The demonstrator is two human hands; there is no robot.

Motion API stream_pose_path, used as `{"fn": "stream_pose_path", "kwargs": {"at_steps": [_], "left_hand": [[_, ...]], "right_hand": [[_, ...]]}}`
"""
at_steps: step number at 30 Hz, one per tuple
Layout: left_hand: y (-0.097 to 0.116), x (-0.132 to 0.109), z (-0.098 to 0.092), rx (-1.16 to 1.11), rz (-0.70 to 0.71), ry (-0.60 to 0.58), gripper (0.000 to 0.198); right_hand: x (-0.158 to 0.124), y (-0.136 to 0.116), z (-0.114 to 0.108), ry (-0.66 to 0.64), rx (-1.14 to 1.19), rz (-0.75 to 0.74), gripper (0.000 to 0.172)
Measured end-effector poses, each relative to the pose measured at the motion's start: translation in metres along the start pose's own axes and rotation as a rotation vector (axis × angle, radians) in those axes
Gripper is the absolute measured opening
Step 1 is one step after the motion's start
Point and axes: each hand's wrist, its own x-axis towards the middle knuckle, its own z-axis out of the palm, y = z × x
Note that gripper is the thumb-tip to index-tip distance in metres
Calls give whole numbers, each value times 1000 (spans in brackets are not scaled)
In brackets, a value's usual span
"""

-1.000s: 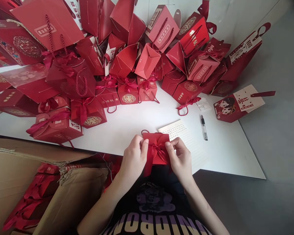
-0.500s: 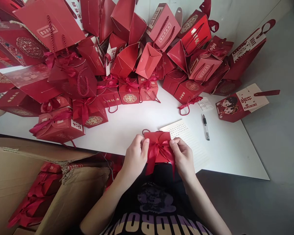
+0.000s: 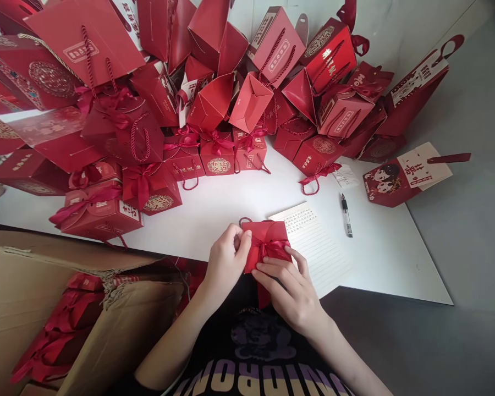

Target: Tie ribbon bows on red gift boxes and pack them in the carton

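Observation:
A small red gift box [image 3: 268,227] with a ribbon bow [image 3: 268,248] tied on its front sits before me at the table's near edge. At its left side my left hand [image 3: 227,258] is closed, thumb against fingers, on the left part of the ribbon. My right hand [image 3: 291,289] reaches across the lower right of the bow, its fingers curled over the ribbon and the outer ones resting near the box's right edge. The right thumb is hidden beneath. A ribbon tail hangs below the fingers. A rope handle loop [image 3: 246,221] shows at the box's upper left.
Several red gift boxes [image 3: 217,154] are piled along the back and left of the white table [image 3: 396,258]. A written notepad [image 3: 319,250] lies behind the box, with a pen [image 3: 346,214] beside it. A cardboard carton [image 3: 124,324] at lower left holds more ribboned boxes.
My right hand has left the bow's right loop and moved down and left, over the lower bow. My left hand stays at the left side. The box has barely shifted.

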Motion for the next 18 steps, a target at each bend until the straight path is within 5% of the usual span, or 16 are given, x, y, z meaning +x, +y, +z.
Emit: {"fn": "stream_pose_path", "kwargs": {"at_steps": [6, 14, 18], "left_hand": [[0, 1, 3, 11, -11, 17, 29], [13, -3, -8, -99, -114, -98, 29], [21, -6, -9, 33, -161, -110, 37]], "right_hand": [[-6, -6, 2, 132, 105, -47, 24], [-6, -5, 7, 74, 225, -142, 24], [-8, -5, 9, 34, 183, -167, 23]]}}
